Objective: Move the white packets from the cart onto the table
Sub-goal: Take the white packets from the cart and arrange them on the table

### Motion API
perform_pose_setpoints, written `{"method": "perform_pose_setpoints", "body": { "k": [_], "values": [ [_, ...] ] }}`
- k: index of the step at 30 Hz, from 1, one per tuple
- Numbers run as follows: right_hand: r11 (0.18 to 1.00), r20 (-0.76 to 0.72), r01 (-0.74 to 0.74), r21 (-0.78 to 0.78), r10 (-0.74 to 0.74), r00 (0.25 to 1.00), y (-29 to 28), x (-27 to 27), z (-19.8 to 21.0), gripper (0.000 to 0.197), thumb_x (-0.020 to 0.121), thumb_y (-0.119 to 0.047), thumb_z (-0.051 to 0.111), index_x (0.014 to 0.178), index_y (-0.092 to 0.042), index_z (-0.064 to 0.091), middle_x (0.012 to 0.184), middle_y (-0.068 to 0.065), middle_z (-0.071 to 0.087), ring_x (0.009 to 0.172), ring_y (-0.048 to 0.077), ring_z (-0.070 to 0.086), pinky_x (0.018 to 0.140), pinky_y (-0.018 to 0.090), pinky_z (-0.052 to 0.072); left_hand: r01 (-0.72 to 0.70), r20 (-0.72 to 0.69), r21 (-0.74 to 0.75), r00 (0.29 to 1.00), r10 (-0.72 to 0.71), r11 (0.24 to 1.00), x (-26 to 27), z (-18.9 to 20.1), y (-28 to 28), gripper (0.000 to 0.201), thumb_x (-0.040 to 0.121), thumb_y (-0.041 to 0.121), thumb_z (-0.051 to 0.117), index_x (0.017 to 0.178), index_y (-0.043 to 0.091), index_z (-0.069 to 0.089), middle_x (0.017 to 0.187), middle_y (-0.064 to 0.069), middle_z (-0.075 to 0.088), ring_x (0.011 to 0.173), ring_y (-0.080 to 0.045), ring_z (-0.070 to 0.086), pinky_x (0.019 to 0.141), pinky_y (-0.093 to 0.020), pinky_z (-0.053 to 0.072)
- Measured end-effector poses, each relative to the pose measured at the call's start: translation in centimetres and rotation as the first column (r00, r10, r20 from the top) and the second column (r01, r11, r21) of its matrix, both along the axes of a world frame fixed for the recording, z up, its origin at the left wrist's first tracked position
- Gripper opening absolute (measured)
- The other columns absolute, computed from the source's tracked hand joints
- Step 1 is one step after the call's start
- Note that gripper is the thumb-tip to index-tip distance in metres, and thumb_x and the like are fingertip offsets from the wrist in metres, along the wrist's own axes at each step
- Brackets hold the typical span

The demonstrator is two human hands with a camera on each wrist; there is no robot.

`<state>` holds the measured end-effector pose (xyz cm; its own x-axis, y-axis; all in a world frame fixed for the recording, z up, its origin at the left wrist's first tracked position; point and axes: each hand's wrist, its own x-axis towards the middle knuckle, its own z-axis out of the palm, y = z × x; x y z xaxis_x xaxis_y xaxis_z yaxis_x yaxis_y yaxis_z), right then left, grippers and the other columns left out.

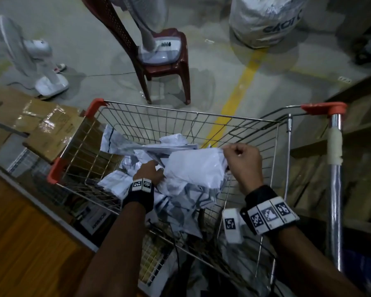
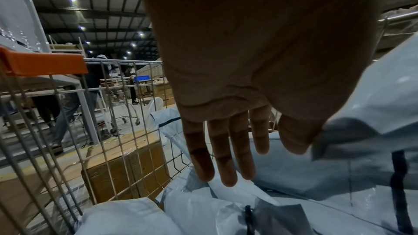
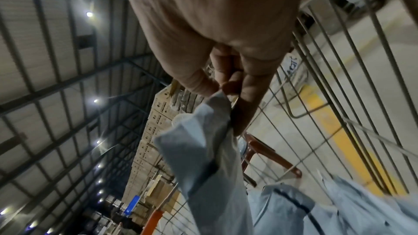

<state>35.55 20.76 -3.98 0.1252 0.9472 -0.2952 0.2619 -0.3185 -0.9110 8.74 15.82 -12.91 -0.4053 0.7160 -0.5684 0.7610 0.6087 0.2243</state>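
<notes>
A wire cart (image 1: 180, 110) with orange corner caps holds a loose pile of white packets (image 1: 180, 196). My right hand (image 1: 228, 150) pinches the top corner of one large white packet (image 1: 197, 168) and holds it raised above the pile; the right wrist view shows thumb and fingers closed on that corner (image 3: 217, 101). My left hand (image 1: 155, 169) reaches down into the pile beside the raised packet's lower left edge. In the left wrist view its fingers (image 2: 224, 158) are straight over the packets (image 2: 294, 176), and the thumb touches a packet's fold. The wooden table (image 1: 19, 243) lies at lower left.
Cardboard boxes (image 1: 45, 125) press against the cart's left side. Beyond the cart stand a maroon plastic chair (image 1: 165, 67) carrying a fan, a white floor fan (image 1: 41, 67) and a big white sack (image 1: 266, 20). Wooden shelving (image 1: 362, 146) runs along the right.
</notes>
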Motion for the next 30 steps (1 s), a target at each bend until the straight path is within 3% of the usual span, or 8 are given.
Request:
{"method": "perform_pose_setpoints", "body": {
  "k": [3, 6, 11, 17, 21, 25, 27, 30],
  "values": [
    [0.996, 0.072, 0.080, 0.026, -0.082, 0.994, 0.3, 0.4, -0.7, 0.016, 0.082, -0.016, 0.066, 0.067, -0.017, 0.071, 0.063, -0.006, 0.067, 0.061, 0.009, 0.058, 0.065, 0.026, 0.049, 0.052, -0.003, -0.034, 0.999, -0.052, 0.998, 0.0, -0.3, 0.2, 0.043, 0.098, 0.037, 0.052, 0.137, 0.020, 0.052, 0.141, -0.012, 0.053, 0.129, -0.031, 0.048, 0.103, -0.043, 0.042],
    [0.978, 0.174, 0.199, -0.069, -0.184, 0.967, 0.3, 0.3, -3.2, 0.016, 0.086, -0.012, 0.061, 0.081, -0.006, 0.075, 0.081, 0.010, 0.072, 0.078, 0.024, 0.063, 0.072, 0.028, 0.050, 0.044, -0.028, -0.040, 0.999, -0.046, 0.998, -0.1, -0.4, 0.3, 0.042, 0.098, 0.038, 0.052, 0.137, 0.020, 0.053, 0.142, -0.012, 0.052, 0.129, -0.032, 0.049, 0.104, -0.044, 0.043],
    [0.854, 0.131, 0.478, -0.205, -0.460, 0.878, -0.5, -0.8, -6.4, 0.025, 0.089, -0.007, 0.051, 0.099, -0.004, 0.074, 0.103, 0.015, 0.072, 0.097, 0.031, 0.065, 0.084, 0.029, 0.050, 0.074, -0.036, -0.070, 0.996, -0.077, 0.995, -0.2, -0.9, 0.3, 0.045, 0.099, 0.041, 0.051, 0.138, 0.019, 0.051, 0.142, -0.012, 0.052, 0.129, -0.032, 0.049, 0.104, -0.043, 0.043],
    [0.755, -0.006, 0.646, -0.116, -0.650, 0.760, -2.9, -3.4, -7.4, 0.026, 0.087, -0.001, 0.048, 0.094, -0.011, 0.070, 0.104, 0.012, 0.068, 0.097, 0.027, 0.063, 0.086, 0.028, 0.050, 0.104, -0.029, -0.110, 0.994, -0.108, 0.988, -0.5, -1.5, 0.1, 0.048, 0.099, 0.043, 0.050, 0.139, 0.016, 0.049, 0.142, -0.013, 0.050, 0.129, -0.031, 0.048, 0.102, -0.040, 0.042],
    [0.747, -0.121, 0.660, -0.074, -0.664, 0.738, -3.6, -3.4, -7.4, 0.024, 0.088, -0.002, 0.049, 0.090, -0.019, 0.066, 0.102, 0.008, 0.067, 0.093, 0.022, 0.061, 0.082, 0.028, 0.050, 0.091, -0.019, -0.096, 0.995, -0.094, 0.991, -0.6, -2.1, 0.1, 0.047, 0.099, 0.044, 0.051, 0.137, 0.017, 0.050, 0.142, -0.013, 0.050, 0.129, -0.031, 0.049, 0.103, -0.038, 0.041],
    [0.717, -0.124, 0.695, -0.054, -0.695, 0.708, -2.8, -2.9, -7.7, 0.024, 0.086, -0.001, 0.049, 0.085, -0.020, 0.064, 0.099, 0.009, 0.065, 0.090, 0.023, 0.058, 0.077, 0.030, 0.049, 0.093, -0.016, -0.088, 0.995, -0.095, 0.992, -0.5, -2.1, 0.1, 0.046, 0.099, 0.044, 0.050, 0.136, 0.016, 0.052, 0.142, -0.014, 0.050, 0.128, -0.032, 0.049, 0.102, -0.039, 0.042],
    [0.746, -0.068, 0.666, -0.013, -0.665, 0.743, -2.8, -2.5, -7.8, 0.024, 0.084, 0.003, 0.048, 0.084, -0.017, 0.062, 0.101, 0.013, 0.062, 0.090, 0.026, 0.057, 0.083, 0.034, 0.050, 0.089, -0.024, -0.066, 0.996, -0.090, 0.994, -0.4, -2.0, 0.1, 0.042, 0.100, 0.042, 0.048, 0.132, 0.015, 0.055, 0.138, -0.014, 0.054, 0.125, -0.033, 0.052, 0.100, -0.039, 0.043],
    [0.911, 0.099, 0.409, 0.051, -0.412, 0.906, -3.8, -2.3, -7.7, 0.036, 0.074, 0.018, 0.043, 0.094, -0.006, 0.060, 0.112, 0.011, 0.044, 0.089, 0.022, 0.049, 0.084, 0.021, 0.041, 0.085, -0.038, -0.041, 0.995, -0.087, 0.995, -0.2, -2.1, 0.4, 0.036, 0.101, 0.038, 0.045, 0.125, 0.017, 0.060, 0.132, -0.015, 0.058, 0.121, -0.033, 0.054, 0.098, -0.041, 0.044]
  ]
}}
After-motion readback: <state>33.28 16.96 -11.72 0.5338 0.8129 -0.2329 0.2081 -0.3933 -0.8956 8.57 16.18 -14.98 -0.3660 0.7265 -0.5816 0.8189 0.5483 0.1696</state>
